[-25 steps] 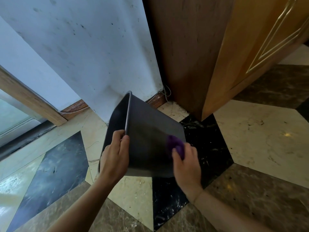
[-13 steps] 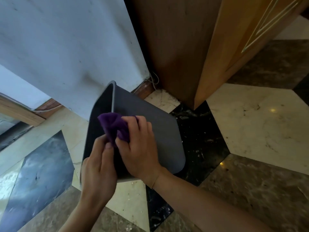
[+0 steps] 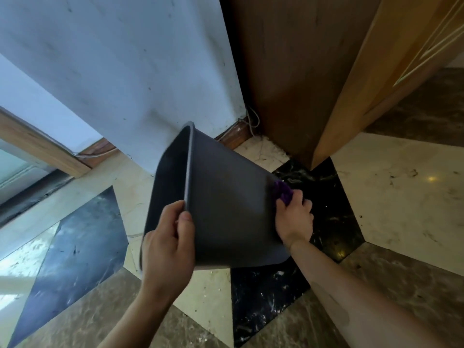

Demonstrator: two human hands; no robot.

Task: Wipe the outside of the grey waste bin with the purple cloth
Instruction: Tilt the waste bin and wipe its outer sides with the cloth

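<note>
At about seven o'clock the left hand gripped the rim of the grey bin, thumb on the outer wall and fingers curled inside, holding it tipped off the patterned floor with its mouth turned toward nine o'clock. At about three o'clock of the bin, near its base, the right hand clutched the bunched purple cloth against that edge. The wiping looked midway, judging by the cloth on the broad upper face; the hidden sides probably remained.
</note>
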